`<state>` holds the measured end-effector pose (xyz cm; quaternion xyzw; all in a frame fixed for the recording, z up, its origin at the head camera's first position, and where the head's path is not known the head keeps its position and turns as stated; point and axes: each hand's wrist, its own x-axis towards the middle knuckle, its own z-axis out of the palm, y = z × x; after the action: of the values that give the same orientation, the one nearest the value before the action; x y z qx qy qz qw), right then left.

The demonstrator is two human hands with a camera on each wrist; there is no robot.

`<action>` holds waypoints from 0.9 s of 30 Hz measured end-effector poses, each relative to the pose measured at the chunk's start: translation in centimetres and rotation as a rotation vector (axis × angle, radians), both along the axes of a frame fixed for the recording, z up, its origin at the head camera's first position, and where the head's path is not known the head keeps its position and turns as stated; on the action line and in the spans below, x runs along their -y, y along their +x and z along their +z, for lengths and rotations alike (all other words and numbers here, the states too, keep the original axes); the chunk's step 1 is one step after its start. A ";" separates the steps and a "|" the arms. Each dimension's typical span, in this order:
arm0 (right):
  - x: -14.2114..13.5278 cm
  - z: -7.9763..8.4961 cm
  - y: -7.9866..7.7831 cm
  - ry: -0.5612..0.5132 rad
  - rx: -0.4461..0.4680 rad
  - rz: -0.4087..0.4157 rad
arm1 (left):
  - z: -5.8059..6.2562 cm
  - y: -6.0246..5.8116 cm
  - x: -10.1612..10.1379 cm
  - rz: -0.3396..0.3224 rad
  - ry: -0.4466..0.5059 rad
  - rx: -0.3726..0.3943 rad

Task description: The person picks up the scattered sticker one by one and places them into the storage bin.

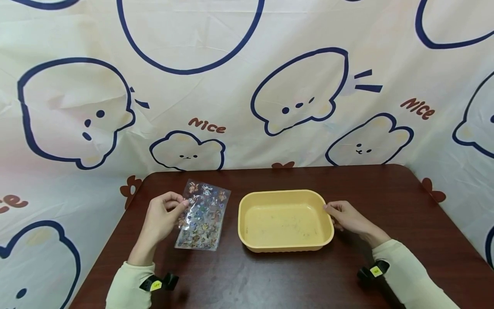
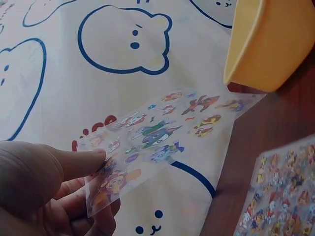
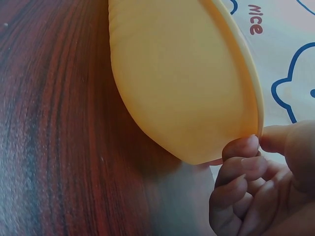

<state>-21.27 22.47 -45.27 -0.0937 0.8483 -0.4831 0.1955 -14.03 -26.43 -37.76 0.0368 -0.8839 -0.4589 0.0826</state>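
A clear sticker sheet [image 2: 157, 130] printed with colourful cartoon figures is pinched at its edge between the thumb and fingers of my left hand [image 1: 164, 214]. It is raised at a slant, and the tabletop shows beyond it. Below it lies a second sticker sheet [image 2: 280, 196], densely printed with small figures; in the head view the two overlap. On the right, my right hand [image 1: 349, 219] grips the right rim of a shallow yellow plastic basin [image 1: 285, 246], thumb on one side and curled fingers on the other. Nothing lies inside the basin.
Both things are on a dark brown wooden table [image 1: 278, 283] with rounded far corners. Behind and beside it hangs a pale cloth [image 1: 239, 103] with blue-outlined cartoon bears. A small black camera [image 1: 158, 283] is strapped at the left wrist, another camera [image 1: 373, 271] at the right.
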 end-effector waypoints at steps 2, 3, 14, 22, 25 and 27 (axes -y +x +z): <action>0.0 0.0 0.0 0.000 0.000 0.001 | 0.1 0.0 -0.1 -0.008 0.023 -0.011; -0.1 0.0 0.0 -0.001 0.000 0.001 | 0.2 0.0 -0.2 -0.012 0.034 -0.017; -0.1 0.1 0.0 -0.030 0.006 0.010 | 0.8 0.1 -1.3 -0.034 0.141 -0.038; 0.0 0.2 0.0 -0.028 0.014 0.006 | 1.0 0.0 -2.1 -0.068 0.133 -0.076; 0.0 0.2 0.0 -0.023 0.012 0.010 | 0.9 -0.1 -2.3 -0.068 0.124 -0.080; 0.0 0.2 0.1 -0.024 0.009 0.011 | 0.8 -0.2 -2.6 -0.076 0.125 -0.088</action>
<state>-21.18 22.47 -45.09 -0.0984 0.8410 -0.4926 0.2009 -14.22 -23.87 -37.01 -0.0117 -0.8498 -0.5171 0.1016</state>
